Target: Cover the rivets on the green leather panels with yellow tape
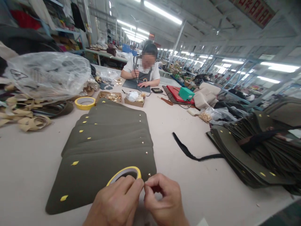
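My left hand [115, 201] is closed round a roll of yellow tape [124, 171], whose upper rim shows above the fingers. Close beside it, my right hand [162, 199] pinches thumb and forefinger together at the tape's edge; whatever lies between those fingertips is too small to make out. Beyond both hands, dark olive panels [101, 169] lie overlapped on the table. Bits of yellow tape [75, 163] stick to their left part, and small shiny metal studs [146, 153] run along the right edge.
Another yellow tape roll [85, 103] lies behind the panels, near boxes of gold-coloured fittings [110, 96]. A strapped stack of olive panels [249, 150] and a black strap [188, 150] are at right. Across the table [169, 122], a person [147, 67] works. A plastic bag [49, 75] bulges at left.
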### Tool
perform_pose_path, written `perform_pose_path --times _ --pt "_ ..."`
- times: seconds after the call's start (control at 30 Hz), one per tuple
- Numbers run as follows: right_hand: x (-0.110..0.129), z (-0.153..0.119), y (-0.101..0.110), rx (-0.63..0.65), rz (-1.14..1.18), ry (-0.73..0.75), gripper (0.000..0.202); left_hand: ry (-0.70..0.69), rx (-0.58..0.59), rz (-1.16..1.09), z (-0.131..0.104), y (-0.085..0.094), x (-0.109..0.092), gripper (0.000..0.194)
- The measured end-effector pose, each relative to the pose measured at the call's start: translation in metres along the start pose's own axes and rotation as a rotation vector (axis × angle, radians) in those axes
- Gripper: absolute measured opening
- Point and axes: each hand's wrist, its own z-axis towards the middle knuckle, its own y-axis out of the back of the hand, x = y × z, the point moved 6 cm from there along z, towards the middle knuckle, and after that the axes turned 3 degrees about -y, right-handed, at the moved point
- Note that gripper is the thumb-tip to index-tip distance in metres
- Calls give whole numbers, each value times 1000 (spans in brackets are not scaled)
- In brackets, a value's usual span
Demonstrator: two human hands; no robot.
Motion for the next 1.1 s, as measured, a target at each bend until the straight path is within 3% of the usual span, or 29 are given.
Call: perform_pose_path --times 0.07,0.13,0.33,0.5,0.7,0.8,0.97,1.1 --pt "-20 0 -7 79 135 -310 12 -2 -27 31 6 -5 1 24" --pt "-33 -2 -14 132 229 -495 13 2 -42 54 8 -10 1 24" --pt "-76 11 3 9 217 -643 20 0 -66 36 3 -8 -3 16" --pt "-106 5 3 321 316 -831 36 7 25 147 -3 -19 14 27" --pt "-102 -5 -7 401 203 -776 25 51 307 176 -21 -59 34 17" --pt "-96 -1 -10 423 87 -723 19 65 335 169 -22 -63 34 18" --pt "-77 12 -12 463 -186 -472 18 94 335 147 -21 -63 36 12" --pt "-70 17 -15 467 -308 -376 17 105 337 134 -22 -64 37 11"
